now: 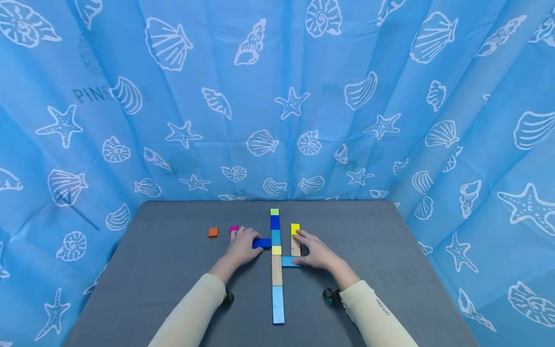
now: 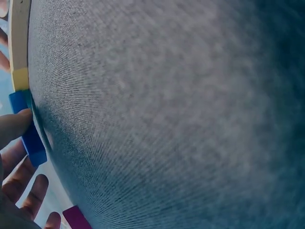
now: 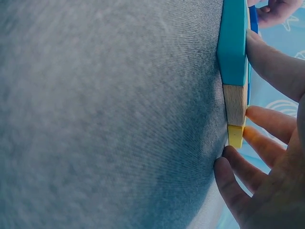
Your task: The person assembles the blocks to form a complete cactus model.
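A column of blocks runs away from me in the head view, with a light blue block (image 1: 278,304) nearest, then a plain wooden block (image 1: 277,271) and a pale yellow block (image 1: 276,250). Beyond these lie a medium blue block (image 1: 275,237), a dark blue block and a green block. My left hand (image 1: 240,246) pinches another dark blue block (image 1: 263,244), set crosswise at the column's left side. My right hand (image 1: 320,253) rests its thumb on a crosswise light blue block (image 1: 288,261); its fingers touch a wooden block (image 1: 296,248) and yellow block (image 1: 295,227) in line.
An orange block (image 1: 213,233) lies on the left of the grey table (image 1: 173,270). Beside the left hand is a magenta block (image 1: 234,228), partly hidden. A blue shell-print curtain (image 1: 277,120) hangs behind the table.
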`<state>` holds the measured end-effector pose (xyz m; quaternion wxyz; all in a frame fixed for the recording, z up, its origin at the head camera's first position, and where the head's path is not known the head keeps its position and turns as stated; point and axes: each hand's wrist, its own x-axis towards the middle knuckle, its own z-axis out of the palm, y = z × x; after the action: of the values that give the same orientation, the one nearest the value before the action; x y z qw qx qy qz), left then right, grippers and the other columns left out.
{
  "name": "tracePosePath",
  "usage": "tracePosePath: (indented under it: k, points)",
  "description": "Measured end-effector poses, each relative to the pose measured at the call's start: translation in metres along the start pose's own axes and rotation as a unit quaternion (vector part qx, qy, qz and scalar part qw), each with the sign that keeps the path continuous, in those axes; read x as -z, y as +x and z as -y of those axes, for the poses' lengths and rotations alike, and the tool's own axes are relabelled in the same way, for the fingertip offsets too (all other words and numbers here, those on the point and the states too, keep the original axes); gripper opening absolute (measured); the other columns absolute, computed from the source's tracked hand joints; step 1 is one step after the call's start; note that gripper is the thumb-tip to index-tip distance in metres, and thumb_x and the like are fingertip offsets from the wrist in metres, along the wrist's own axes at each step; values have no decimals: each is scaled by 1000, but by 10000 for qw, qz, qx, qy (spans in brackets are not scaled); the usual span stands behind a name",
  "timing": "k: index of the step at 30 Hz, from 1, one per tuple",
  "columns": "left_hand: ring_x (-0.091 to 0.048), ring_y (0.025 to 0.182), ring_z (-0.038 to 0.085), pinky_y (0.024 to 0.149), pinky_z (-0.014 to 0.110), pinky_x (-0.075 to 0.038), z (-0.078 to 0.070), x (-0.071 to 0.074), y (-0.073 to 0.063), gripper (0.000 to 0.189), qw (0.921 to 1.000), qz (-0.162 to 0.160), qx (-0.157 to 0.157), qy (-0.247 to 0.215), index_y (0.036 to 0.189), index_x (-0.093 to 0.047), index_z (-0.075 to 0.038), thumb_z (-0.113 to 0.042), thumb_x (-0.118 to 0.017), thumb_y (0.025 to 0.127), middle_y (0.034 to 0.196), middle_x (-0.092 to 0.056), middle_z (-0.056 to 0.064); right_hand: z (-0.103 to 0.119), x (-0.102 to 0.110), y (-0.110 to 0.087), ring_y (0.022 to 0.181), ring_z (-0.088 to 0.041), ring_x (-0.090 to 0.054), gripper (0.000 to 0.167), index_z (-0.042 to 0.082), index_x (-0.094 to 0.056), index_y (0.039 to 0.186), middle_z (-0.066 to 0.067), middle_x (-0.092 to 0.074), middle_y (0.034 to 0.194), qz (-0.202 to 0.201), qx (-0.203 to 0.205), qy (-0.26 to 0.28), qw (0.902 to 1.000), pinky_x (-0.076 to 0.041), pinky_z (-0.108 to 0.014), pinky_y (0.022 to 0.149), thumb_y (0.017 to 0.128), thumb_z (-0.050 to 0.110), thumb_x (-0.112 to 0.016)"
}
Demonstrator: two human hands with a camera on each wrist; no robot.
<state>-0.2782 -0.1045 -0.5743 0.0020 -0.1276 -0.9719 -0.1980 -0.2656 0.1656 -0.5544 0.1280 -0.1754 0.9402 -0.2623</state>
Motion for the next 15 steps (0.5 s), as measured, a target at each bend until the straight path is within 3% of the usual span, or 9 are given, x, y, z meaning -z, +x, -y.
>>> tracePosePath:
  k: [15]
  points:
    - [-52, 116, 24, 99, 48, -39, 2, -6, 1, 37, 9999, 55, -149, 58, 121, -72, -18, -34, -79, 89, 121, -67, 2, -3, -2, 1, 151, -36, -28, 80, 16, -46, 153, -7, -30, 165, 17, -8, 99, 9999, -32, -58, 116, 85, 40, -81]
